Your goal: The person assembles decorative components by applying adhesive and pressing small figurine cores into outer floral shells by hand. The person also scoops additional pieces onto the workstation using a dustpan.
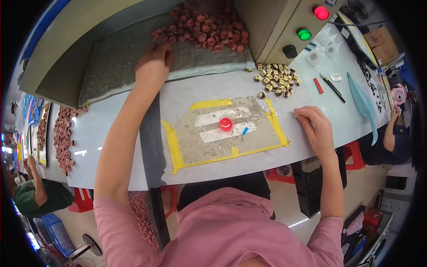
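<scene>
- Your pale worktable point(187, 91) is the broadest thing here: one, under a beige machine housing point(275, 31) with one red button point(321, 13), one green button point(304, 34) and one black knob point(290, 51).
- Inside the housing lies one grey padded mat point(111, 62).
- The pink cups point(209, 29) lie heaped on that mat, just beyond and to the right of your left fingers; your left hand is clearly the nearer. They are round, so show no long axis, and too crowded to count.
- One grey plate point(191, 147), edged with yellow tape point(175, 149), sits between and nearer you than your hands.
- Your left hand point(153, 60) has its fingers bent down by the heap; you hide the tips, so I cannot tell what they hold.
- Your right hand point(316, 129) pinches one small pale piece point(296, 115) between thumb and forefinger, nearly closed, below the cream-and-brown cubes point(278, 80), too many to count.
- On the plate: two white strips point(218, 116), running sideways, one red disc point(226, 124), one blue sliver point(245, 131).
</scene>
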Available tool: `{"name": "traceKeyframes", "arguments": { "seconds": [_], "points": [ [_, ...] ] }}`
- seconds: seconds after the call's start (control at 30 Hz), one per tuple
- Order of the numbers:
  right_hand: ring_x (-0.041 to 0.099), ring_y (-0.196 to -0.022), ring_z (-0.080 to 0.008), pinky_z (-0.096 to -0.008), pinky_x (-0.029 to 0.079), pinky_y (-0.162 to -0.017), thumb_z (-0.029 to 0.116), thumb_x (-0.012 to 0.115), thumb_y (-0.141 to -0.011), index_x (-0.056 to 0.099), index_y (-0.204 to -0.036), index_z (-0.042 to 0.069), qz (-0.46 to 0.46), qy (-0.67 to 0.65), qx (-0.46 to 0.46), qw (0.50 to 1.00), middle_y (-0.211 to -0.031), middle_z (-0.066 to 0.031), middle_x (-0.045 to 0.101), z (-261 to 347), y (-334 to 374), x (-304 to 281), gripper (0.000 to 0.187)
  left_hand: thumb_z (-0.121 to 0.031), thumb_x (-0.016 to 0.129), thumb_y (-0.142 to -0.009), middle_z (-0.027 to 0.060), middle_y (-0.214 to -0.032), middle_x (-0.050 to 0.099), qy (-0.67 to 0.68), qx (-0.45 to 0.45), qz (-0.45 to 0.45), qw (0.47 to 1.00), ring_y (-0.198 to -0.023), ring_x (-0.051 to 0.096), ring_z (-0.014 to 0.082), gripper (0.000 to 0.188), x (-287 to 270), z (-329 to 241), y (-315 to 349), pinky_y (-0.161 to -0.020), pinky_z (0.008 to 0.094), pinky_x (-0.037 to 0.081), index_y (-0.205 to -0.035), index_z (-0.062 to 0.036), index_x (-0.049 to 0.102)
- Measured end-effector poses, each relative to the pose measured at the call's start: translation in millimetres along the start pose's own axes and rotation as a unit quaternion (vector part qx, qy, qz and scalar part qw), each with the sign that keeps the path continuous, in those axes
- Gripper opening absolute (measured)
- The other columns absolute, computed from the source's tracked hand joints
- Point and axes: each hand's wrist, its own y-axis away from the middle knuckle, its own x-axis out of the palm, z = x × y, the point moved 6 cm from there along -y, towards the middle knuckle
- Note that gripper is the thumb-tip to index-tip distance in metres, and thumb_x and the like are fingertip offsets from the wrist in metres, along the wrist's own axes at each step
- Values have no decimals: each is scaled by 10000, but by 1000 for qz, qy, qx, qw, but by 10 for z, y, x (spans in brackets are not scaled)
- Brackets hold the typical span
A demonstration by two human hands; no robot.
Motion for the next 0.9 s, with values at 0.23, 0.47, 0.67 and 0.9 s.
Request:
{"name": "traceKeyframes", "arguments": {
  "seconds": [0.23,0.47,0.67,0.9],
  "points": [
    [586,-842,-279,-319,478,-733,0,584,-830,589,-961,-2,58,101,4,993,-923,-146,595,268,-29,5,132,-133,593,-822,117,-989,592,62,-19,-1,998,-831,602,293,167,-316,74,288,-725,384,491,-979,-75,593],
    [576,-839,-277,-337,471,-748,3,562,-839,573,-995,15,99,-80,-25,992,-944,-128,562,886,-140,296,156,-135,551,-917,14,-1103,591,594,-332,63,730,-894,523,58,247,-718,-376,1005,-775,211,423,-1153,-62,546],
    [549,-891,-284,-357,461,-777,37,613,-797,592,-958,34,123,-24,-188,974,-925,-107,564,1207,-355,869,162,-119,571,-910,30,-1155,559,775,-386,78,495,-901,523,69,341,-643,-938,1547,-798,206,425,-1239,-51,511],
    [562,-860,-282,-359,474,-736,30,653,-761,605,-948,47,128,7,-238,963,-890,-93,566,1344,-362,1011,194,-135,536,-935,32,-1124,548,794,-373,57,476,-955,531,93,314,-550,-1067,1658,-859,240,430,-1233,-46,495]
  ]
}}
